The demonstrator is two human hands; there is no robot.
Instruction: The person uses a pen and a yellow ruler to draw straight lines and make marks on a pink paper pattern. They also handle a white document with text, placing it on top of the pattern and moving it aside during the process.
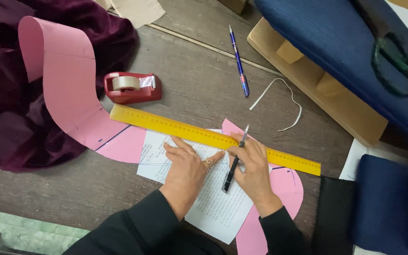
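Note:
My left hand (pixel 187 165) lies flat, fingers spread, on a printed white sheet (pixel 213 208) just below a long yellow ruler (pixel 166 123). My right hand (pixel 253 167) holds a dark pen (pixel 234 163), tip up against the ruler's lower edge. The ruler lies slanted across the white sheet and a pink paper pattern (pixel 72 94), which curls up at the far left and reappears near my right wrist.
A red tape dispenser (pixel 132 87) stands above the ruler. A blue pen (pixel 238 61) and a white strip (pixel 279 104) lie farther back. Maroon velvet cloth (pixel 5 118) fills the left; navy fabric (pixel 345 52) on a wooden block sits at the right.

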